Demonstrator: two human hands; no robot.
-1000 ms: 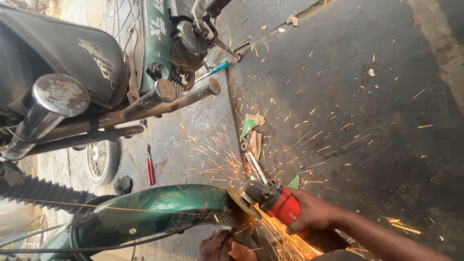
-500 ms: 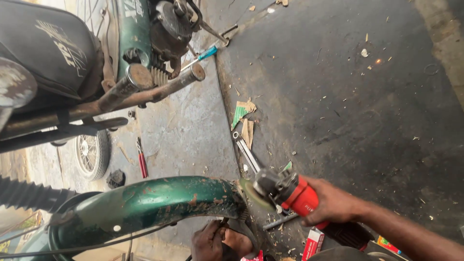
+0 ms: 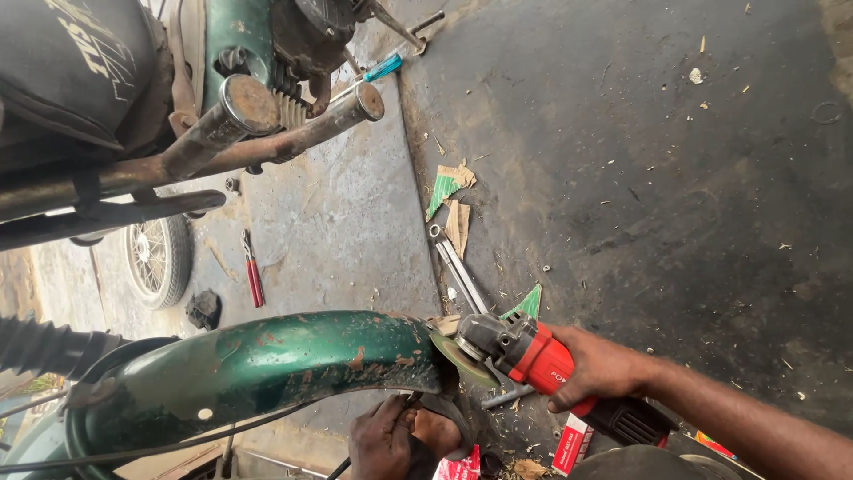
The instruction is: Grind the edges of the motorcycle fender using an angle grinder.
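Gripping the red-bodied angle grinder (image 3: 544,360) around its middle, my right hand (image 3: 604,369) is closed tight on the tool, whose worn metal disc (image 3: 464,358) sits just beyond my knuckles, meeting the cut end of the green, rust-patched curved metal mudguard (image 3: 258,369). My left hand (image 3: 382,437) is curled below that same end, fingers wrapped on something dark at the mudguard's lower edge; I cannot tell exactly what it holds.

On the far side of my right hand the dark, oil-stained concrete floor (image 3: 640,178) lies wide open, with only wood chips and scraps scattered on it. Just past the disc lie two long steel spanners (image 3: 458,267), and beside them torn green-and-brown cardboard pieces (image 3: 449,187), near enough to crowd that edge. A small red-and-white carton (image 3: 573,444) rests just under my right wrist.

Beyond my left hand, the mudguard itself blocks most of that side. Farther out sit a red-handled pair of pliers (image 3: 253,271) on the floor, a small spoked wheel (image 3: 160,258), and the rusty twin exhaust pipes (image 3: 267,124) of a green motorcycle (image 3: 240,44), well apart from both hands. A blue-handled screwdriver (image 3: 378,69) lies near the pipe ends.
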